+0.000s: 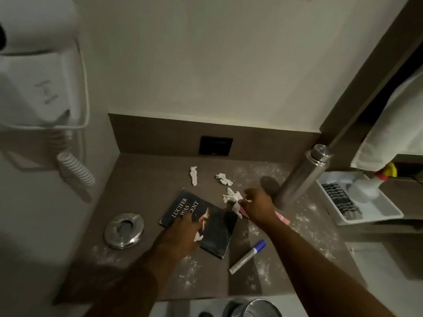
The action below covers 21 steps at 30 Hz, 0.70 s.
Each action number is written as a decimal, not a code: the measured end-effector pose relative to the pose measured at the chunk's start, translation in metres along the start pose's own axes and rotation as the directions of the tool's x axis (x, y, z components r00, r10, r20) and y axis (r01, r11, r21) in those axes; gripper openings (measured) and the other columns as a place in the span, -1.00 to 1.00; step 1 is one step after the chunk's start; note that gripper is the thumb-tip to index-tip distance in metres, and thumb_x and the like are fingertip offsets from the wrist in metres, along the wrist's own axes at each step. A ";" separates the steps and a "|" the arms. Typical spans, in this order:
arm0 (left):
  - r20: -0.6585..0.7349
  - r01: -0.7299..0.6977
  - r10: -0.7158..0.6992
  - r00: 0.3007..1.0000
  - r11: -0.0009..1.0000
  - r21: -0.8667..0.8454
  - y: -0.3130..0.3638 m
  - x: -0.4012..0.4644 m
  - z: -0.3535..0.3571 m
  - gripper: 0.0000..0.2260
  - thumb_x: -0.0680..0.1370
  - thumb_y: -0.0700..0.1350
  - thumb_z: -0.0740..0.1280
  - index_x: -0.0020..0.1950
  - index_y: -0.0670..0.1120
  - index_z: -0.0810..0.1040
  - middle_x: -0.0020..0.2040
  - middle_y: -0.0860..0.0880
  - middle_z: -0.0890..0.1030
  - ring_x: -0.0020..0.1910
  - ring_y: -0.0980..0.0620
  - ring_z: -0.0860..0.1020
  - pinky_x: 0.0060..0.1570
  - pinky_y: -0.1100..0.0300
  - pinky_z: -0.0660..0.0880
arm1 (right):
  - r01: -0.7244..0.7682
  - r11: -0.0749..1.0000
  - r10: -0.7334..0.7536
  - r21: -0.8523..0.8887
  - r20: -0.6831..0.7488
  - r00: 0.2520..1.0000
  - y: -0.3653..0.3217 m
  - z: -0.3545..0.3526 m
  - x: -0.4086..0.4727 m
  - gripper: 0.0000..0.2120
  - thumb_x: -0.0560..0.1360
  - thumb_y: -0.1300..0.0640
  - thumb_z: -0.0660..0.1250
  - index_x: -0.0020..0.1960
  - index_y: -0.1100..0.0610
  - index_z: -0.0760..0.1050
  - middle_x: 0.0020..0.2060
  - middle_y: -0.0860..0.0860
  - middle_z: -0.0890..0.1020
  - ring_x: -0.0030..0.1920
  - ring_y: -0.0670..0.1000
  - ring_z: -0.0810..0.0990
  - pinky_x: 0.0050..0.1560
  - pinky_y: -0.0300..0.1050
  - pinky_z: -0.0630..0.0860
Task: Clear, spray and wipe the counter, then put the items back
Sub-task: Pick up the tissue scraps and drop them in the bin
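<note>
A dark counter [146, 186] dusted with white powder holds a black book [215, 232], three crumpled tissues and a marker. My left hand [183, 234] rests over the book with a small tissue scrap [198, 237] in its fingers. My right hand [256, 205] is closed on a crumpled tissue [232, 196], above a pink item [282, 218] lying on the counter. Two more tissues [193, 175] [223, 179] lie farther back. A white marker with a blue cap [248, 256] lies at the front right.
A round metal dish [124, 229] sits at the left. A steel flask [304, 177] stands at the right. A white tray [393, 210] holds a checked cloth [338, 200] and a spray bottle [375, 179]. A metal bin [262, 308] is below the counter edge.
</note>
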<state>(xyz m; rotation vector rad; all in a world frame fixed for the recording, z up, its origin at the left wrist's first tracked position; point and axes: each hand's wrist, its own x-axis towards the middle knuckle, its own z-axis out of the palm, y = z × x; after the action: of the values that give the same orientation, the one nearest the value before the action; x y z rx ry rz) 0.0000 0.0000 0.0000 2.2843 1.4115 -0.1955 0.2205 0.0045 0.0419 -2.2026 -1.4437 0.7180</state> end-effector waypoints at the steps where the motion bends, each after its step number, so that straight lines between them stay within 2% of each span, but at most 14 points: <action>1: 0.016 0.002 -0.001 1.000 0.998 -0.069 -0.004 0.006 0.001 -0.57 0.41 -0.05 0.48 0.26 0.02 0.50 0.28 -0.04 0.38 0.27 -0.10 0.45 0.31 0.01 0.44 | -0.004 0.999 0.005 -0.043 0.024 1.000 0.003 0.002 0.010 -0.59 0.54 0.14 0.34 0.37 0.18 0.43 0.25 0.15 0.58 0.23 0.13 0.57 0.26 0.06 0.51; 3: 0.088 0.026 -0.014 0.996 0.990 -0.135 -0.004 0.014 -0.002 -0.62 0.45 -0.16 0.44 0.26 -0.06 0.52 0.29 -0.05 0.43 0.28 -0.10 0.46 0.35 0.09 0.39 | 0.011 0.993 -0.001 -0.118 0.084 0.996 0.002 0.006 0.026 -0.70 0.51 0.17 0.34 0.24 0.13 0.52 0.15 0.14 0.63 0.12 0.14 0.61 0.18 0.08 0.55; 5: 0.210 0.099 -0.066 0.976 0.984 -0.151 -0.003 0.027 -0.009 -0.75 0.54 -0.22 0.32 0.22 -0.14 0.55 0.30 -0.14 0.52 0.27 -0.12 0.49 0.27 0.23 0.39 | 0.054 0.964 -0.013 -0.262 0.154 0.988 -0.001 0.012 0.040 -0.75 0.48 0.08 0.37 0.14 0.09 0.54 0.07 0.12 0.64 0.05 0.13 0.59 0.11 0.06 0.55; 7: 0.201 0.166 -0.122 0.972 0.962 -0.218 -0.003 0.040 -0.019 -0.81 0.57 -0.24 0.26 0.06 -0.01 0.59 0.21 -0.16 0.60 0.19 -0.11 0.56 -0.03 0.45 0.40 | 0.120 0.866 -0.021 -0.486 0.204 0.979 -0.004 0.019 0.051 -0.66 0.47 -0.06 0.35 0.19 0.04 0.49 0.13 0.09 0.59 0.14 0.15 0.53 0.17 0.07 0.49; 8: 0.143 0.173 -0.141 0.980 0.955 -0.239 -0.007 0.050 -0.023 -0.79 0.56 -0.25 0.25 -0.01 0.04 0.59 0.13 -0.12 0.63 0.09 -0.08 0.61 -0.16 0.48 0.39 | 0.138 0.817 -0.011 -0.560 0.224 0.975 -0.003 0.022 0.056 -0.62 0.47 -0.08 0.35 0.24 0.03 0.46 0.17 0.08 0.57 0.20 0.17 0.50 0.21 0.10 0.45; 10: 0.057 0.218 -0.211 0.976 0.927 -0.304 -0.009 0.069 -0.035 -0.79 0.55 -0.26 0.24 -0.08 0.03 0.56 -0.09 -0.03 0.59 -0.09 -0.04 0.62 -0.20 0.31 0.47 | 0.140 0.786 0.008 -0.602 0.236 0.972 0.003 0.025 0.067 -0.58 0.47 -0.08 0.36 0.27 0.04 0.44 0.18 0.08 0.57 0.22 0.17 0.50 0.24 0.11 0.43; 12: -0.070 0.225 -0.267 0.961 0.905 -0.361 -0.010 0.089 -0.047 -0.86 0.59 -0.21 0.18 -0.06 -0.07 0.51 -0.15 -0.02 0.52 -0.09 -0.06 0.57 -0.13 0.20 0.45 | 0.131 0.832 -0.006 -0.540 0.226 0.974 0.009 0.025 0.076 -0.64 0.46 -0.03 0.38 0.21 0.06 0.48 0.13 0.08 0.60 0.16 0.13 0.54 0.23 0.08 0.47; 14: -0.178 0.236 -0.328 0.928 0.885 -0.401 -0.008 0.110 -0.059 -0.88 0.62 -0.13 0.11 -0.04 -0.08 0.42 -0.12 -0.05 0.51 -0.15 0.01 0.50 -0.13 0.15 0.44 | 0.106 0.924 -0.053 -0.367 0.153 0.987 0.017 0.023 0.086 -0.75 0.48 0.06 0.36 0.12 0.11 0.55 0.05 0.09 0.61 0.06 0.09 0.58 0.16 0.01 0.53; 15: -0.200 0.248 -0.349 0.915 0.882 -0.401 -0.008 0.122 -0.063 -0.87 0.62 -0.09 0.11 0.04 -0.09 0.42 -0.05 -0.07 0.51 -0.12 0.02 0.49 -0.12 0.14 0.43 | 0.093 0.962 -0.073 -0.258 0.085 0.994 0.020 0.022 0.090 -0.81 0.49 0.11 0.32 0.07 0.14 0.58 0.02 0.11 0.62 -0.02 0.07 0.59 0.10 -0.02 0.55; 18: -0.172 0.358 -0.439 0.882 0.861 -0.361 -0.006 0.151 -0.070 -0.57 0.52 0.09 0.26 0.32 -0.06 0.35 0.21 -0.10 0.47 0.13 -0.08 0.50 0.02 0.07 0.43 | 0.088 0.996 -0.091 -0.033 -0.096 0.991 0.027 0.017 0.101 -0.84 0.47 0.23 0.27 -0.07 0.20 0.63 -0.05 0.13 0.61 -0.15 0.08 0.59 -0.03 -0.08 0.54; 21: -0.219 0.384 -0.447 0.867 0.881 -0.278 -0.006 0.176 -0.063 -0.45 0.46 0.17 0.38 0.33 -0.07 0.37 0.24 -0.12 0.49 0.20 -0.12 0.51 0.13 0.03 0.46 | 0.117 0.992 -0.108 0.054 -0.153 0.982 0.027 0.014 0.107 -0.85 0.49 0.27 0.29 -0.11 0.22 0.65 -0.08 0.12 0.63 -0.13 0.07 0.60 -0.03 -0.07 0.54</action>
<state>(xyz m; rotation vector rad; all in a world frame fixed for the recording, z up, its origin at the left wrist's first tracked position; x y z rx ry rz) 0.0705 0.1734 -0.0062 1.8463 1.9588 0.1580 0.2667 0.0937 -0.0064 -2.0621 -1.4372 0.5403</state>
